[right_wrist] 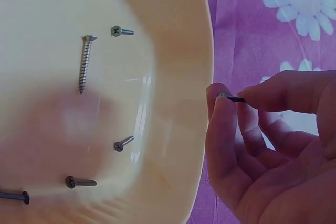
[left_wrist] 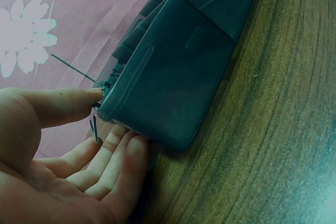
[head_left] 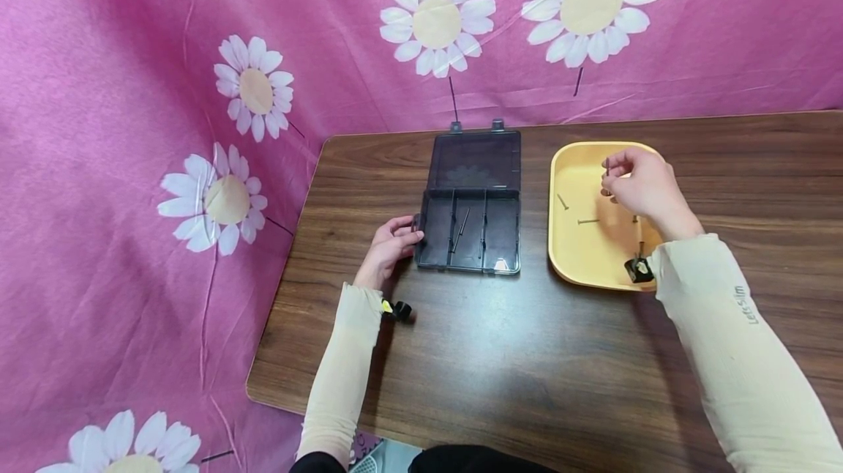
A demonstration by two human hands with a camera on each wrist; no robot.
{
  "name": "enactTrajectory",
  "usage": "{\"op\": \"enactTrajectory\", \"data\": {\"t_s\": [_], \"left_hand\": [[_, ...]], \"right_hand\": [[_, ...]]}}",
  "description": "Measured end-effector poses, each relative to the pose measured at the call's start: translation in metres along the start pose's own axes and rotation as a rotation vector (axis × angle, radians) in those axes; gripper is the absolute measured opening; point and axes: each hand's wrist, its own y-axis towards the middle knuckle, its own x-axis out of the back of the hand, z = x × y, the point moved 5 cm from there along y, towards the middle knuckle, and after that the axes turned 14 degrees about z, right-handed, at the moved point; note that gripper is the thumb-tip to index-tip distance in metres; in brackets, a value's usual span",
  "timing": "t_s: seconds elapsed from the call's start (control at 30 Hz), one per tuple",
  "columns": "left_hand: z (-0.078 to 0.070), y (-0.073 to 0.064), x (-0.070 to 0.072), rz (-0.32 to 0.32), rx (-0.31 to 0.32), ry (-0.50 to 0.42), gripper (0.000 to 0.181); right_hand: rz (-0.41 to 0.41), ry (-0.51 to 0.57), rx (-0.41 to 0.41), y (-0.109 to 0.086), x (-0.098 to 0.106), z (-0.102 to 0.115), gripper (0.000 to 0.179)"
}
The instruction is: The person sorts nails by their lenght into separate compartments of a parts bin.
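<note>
A dark translucent compartment box [head_left: 502, 231] lies on the table with its lid [head_left: 476, 158] folded back. Its middle compartment contains long, thin screws [head_left: 462, 230]; their exact number is unclear. My left hand [head_left: 390, 244] grips the box's left side, thumb at the top edge and fingers against the side wall. Over the yellow tray [head_left: 560, 261], my right hand [head_left: 648, 184] pinches a small dark screw [right_wrist: 236, 99] between thumb and index finger. Several loose screws lie in the tray, among them a long silver screw [right_wrist: 84, 66] and a short screw [right_wrist: 123, 142].
Wood-patterned table [head_left: 461, 363] carries both containers, the tray standing right of the box. Behind and to the left hangs a pink cloth [head_left: 316, 41] with white flowers. A black wrist camera [head_left: 639, 269] on my right sleeve sits over the tray's near right corner.
</note>
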Motion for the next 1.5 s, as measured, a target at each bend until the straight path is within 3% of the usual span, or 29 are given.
{"op": "enactTrajectory", "data": {"t_s": [0.2,0.6,0.77,1.13,1.5], "left_hand": [[-0.001,-0.001,0.001,0.0,0.02,0.031,0.044],[0.0,0.0,0.0,0.0,-0.006,-0.008,0.046],[0.001,0.001,0.001,0.0,-0.009,-0.012,0.046],[0.002,0.002,0.002,-0.003,-0.007,-0.009,0.046],[0.001,0.001,0.002,0.004,-0.006,0.021,0.045]], "right_hand": [[-0.002,0.057,0.006,0.0,-0.001,0.002,0.023],[-0.002,0.132,0.056,-0.004,-0.005,0.009,0.024],[0.034,0.251,0.115,-0.005,-0.013,0.014,0.023],[0.085,0.349,0.12,-0.003,-0.032,0.021,0.025],[0.176,0.552,0.162,-0.003,-0.047,0.035,0.027]]}}
